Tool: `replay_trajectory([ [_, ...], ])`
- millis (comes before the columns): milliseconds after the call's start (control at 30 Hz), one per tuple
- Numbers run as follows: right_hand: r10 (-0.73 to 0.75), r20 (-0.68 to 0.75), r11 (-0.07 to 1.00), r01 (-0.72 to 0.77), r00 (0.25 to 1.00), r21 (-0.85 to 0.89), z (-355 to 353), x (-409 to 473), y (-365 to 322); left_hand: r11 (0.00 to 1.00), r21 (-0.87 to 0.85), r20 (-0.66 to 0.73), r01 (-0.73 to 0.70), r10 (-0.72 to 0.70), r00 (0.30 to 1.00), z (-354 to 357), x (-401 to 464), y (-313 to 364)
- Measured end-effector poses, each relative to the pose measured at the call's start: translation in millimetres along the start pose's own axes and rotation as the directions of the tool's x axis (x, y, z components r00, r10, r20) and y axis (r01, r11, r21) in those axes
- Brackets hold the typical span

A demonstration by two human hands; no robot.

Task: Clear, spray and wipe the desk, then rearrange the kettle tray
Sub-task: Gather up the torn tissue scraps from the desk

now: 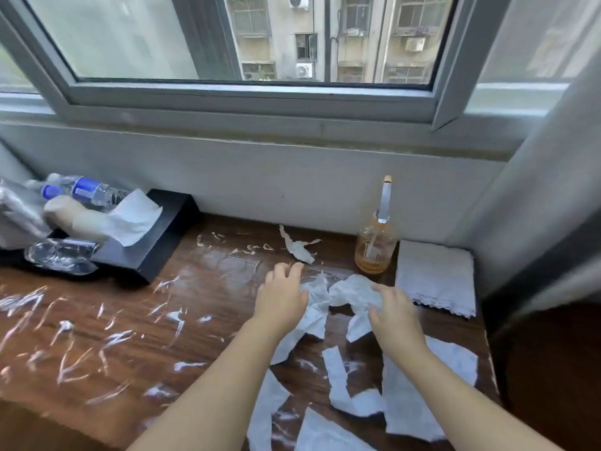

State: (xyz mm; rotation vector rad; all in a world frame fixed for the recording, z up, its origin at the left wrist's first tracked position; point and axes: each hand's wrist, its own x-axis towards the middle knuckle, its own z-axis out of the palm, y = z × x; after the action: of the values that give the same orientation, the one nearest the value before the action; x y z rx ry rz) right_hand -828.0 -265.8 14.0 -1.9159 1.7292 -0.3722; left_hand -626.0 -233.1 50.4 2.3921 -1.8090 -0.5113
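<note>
Two hands work over my dark wooden desk [211, 288], gathering torn tissue [344, 292] into one heap so it lifts off together. My left hand [281, 296] lies spread on the heap; my right hand [392, 309] curls loosely on it, grip unclear. One black tissue box [156, 236], one folded cloth [435, 278] and one amber spray bottle [375, 245] wait behind. Several strips lie nearer me.
</note>
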Motion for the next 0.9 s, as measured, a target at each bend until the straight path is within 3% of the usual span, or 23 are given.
replay_trajectory([
  [300,0.063,-0.032,0.972,-0.068,0.998,-0.224,37.2,27.6,-4.0,0.97,0.218,0.006,-0.105,0.106,0.994,22.0,127.3,-22.7],
  [400,0.067,-0.033,0.972,-0.073,0.997,-0.222,43.9,26.2,-5.9,0.946,0.287,0.002,-0.152,0.158,0.987,31.9,144.6,-28.1],
  [500,0.075,-0.034,0.981,-0.08,0.997,-0.176,47.2,26.6,-11.3,0.947,0.209,-0.004,-0.242,0.249,0.969,36.8,149.3,-32.0],
  [667,0.124,-0.156,0.99,-0.134,0.98,-0.054,41.2,24.9,-15.1,0.956,-0.156,-0.075,-0.249,0.24,0.968,23.3,129.7,-35.1],
  [900,0.101,-0.242,0.995,-0.101,0.965,0.014,16.2,-0.6,-14.7,0.923,-0.141,-0.057,-0.357,0.353,0.934,15.8,49.0,-32.3],
])
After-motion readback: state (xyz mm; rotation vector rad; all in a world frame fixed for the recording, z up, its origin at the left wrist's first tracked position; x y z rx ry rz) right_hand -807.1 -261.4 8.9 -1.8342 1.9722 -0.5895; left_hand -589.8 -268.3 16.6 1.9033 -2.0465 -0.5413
